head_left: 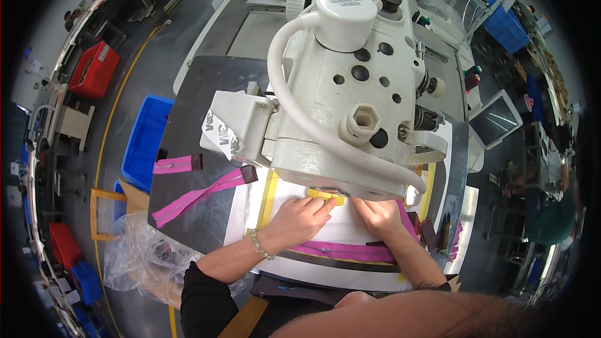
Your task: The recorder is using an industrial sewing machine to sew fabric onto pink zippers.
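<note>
My left hand [299,218], with a beaded bracelet [259,245] at the wrist, has its fingers closed on a short yellow strip [324,196] below the sewing machine head [341,159]. My right hand [379,215] lies close beside it, fingers stretched toward the same spot and tips partly hidden by the machine. Under both hands is a white sheet [352,233] with yellow tape [268,197] along its side. A pink zipper [341,251] runs across its near part, between my wrists.
Two more pink zippers [174,164] [203,197] with dark ends lie on the grey machine plate [197,103]. Left of it stand a blue bin [145,138] and crumpled clear plastic [141,253]. A dark screen [496,119] is at the right. A white hose [294,109] loops over the machine.
</note>
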`<state>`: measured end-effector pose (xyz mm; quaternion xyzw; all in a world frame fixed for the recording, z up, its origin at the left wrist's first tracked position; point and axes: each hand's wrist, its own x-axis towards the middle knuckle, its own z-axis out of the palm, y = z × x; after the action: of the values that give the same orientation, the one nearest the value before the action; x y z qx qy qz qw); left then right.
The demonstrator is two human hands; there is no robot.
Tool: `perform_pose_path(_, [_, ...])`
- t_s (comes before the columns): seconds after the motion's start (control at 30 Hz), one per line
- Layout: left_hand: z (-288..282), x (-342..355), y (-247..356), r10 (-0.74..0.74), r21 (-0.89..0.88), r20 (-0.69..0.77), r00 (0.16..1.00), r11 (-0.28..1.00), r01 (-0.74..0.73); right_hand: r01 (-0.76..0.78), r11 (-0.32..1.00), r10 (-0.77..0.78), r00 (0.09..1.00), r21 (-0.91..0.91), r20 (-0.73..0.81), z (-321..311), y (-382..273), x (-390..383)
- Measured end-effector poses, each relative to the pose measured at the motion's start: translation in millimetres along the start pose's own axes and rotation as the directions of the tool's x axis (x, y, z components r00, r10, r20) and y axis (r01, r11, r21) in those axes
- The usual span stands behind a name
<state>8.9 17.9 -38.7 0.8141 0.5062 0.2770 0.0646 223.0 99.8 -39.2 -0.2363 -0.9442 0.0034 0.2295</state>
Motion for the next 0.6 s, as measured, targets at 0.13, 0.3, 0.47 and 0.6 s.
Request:
perform_pose_path(0.13, [0.0, 0.4, -0.9, 0.012, -0.003, -0.003, 1.0, 1.0, -0.012, -0.015, 1.0, 0.015, 1.0, -0.011, 0.005, 0.9, -0.2, -2.4])
perform_pose_path(0.3, [-0.5, 0.2, -0.7, 0.01, 0.002, 0.0, 1.0, 1.0, -0.01, 0.014, 0.999, -0.014, 1.0, -0.036, -0.009, 0.2, 0.4, -0.6])
perform_pose_path(0.47, [-0.8, 2.0, 0.0, 0.009, -0.015, -0.011, 1.0, 1.0, -0.01, 0.006, 1.0, -0.007, 1.0, -0.019, -0.025, -3.4, 0.3, 1.9])
perform_pose_path(0.6, [-0.7, 1.5, -0.7, 0.008, -0.014, -0.004, 1.0, 1.0, -0.008, 0.002, 1.0, -0.002, 0.999, -0.002, -0.033, -2.9, 0.9, 3.8])
